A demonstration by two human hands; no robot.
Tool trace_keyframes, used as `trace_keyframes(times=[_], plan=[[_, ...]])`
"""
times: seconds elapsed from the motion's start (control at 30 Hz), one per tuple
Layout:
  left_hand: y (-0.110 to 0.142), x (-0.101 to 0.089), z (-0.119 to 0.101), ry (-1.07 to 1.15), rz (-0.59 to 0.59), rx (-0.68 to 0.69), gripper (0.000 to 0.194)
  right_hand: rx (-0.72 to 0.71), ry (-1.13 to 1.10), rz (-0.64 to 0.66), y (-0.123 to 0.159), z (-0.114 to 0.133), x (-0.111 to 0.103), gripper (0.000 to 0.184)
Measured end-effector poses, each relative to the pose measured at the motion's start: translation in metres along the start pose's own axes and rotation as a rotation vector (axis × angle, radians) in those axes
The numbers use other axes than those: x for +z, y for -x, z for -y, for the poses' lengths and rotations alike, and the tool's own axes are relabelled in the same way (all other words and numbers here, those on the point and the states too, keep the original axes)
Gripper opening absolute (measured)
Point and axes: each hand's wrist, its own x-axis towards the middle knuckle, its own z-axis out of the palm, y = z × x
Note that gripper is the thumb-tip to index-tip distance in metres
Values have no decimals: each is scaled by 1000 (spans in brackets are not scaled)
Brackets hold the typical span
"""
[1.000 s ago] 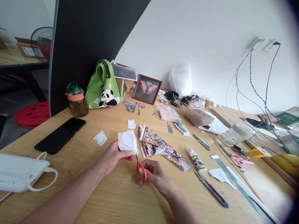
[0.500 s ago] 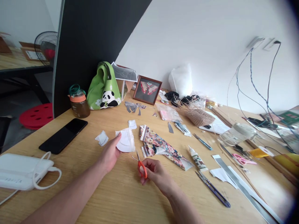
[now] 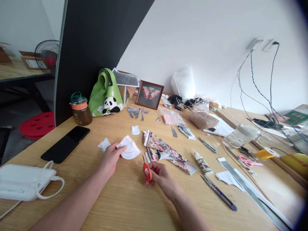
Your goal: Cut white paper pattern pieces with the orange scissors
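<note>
One white cloth (image 3: 128, 148) pinched in left hand (image 3: 112, 158), orange scissors (image 3: 145, 166) gripped in right hand (image 3: 157, 175)

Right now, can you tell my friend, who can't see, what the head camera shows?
A person's left hand holds a frayed-edged white piece, and the right hand holds orange-handled scissors, over a wooden table. Folded flowery cloth lies beyond the scissors; a black phone lies left.

Held scissors (image 3: 145, 166) between phone (image 3: 65, 144) and glue bottle (image 3: 202, 162), frame (image 3: 149, 94) behind
</note>
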Motion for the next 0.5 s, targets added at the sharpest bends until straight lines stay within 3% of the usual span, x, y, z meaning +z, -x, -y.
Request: trace_keyframes(times=[0.5], plan=[[4, 2, -2, 285, 70, -100, 28, -36, -7, -107, -1, 1, 4, 48]])
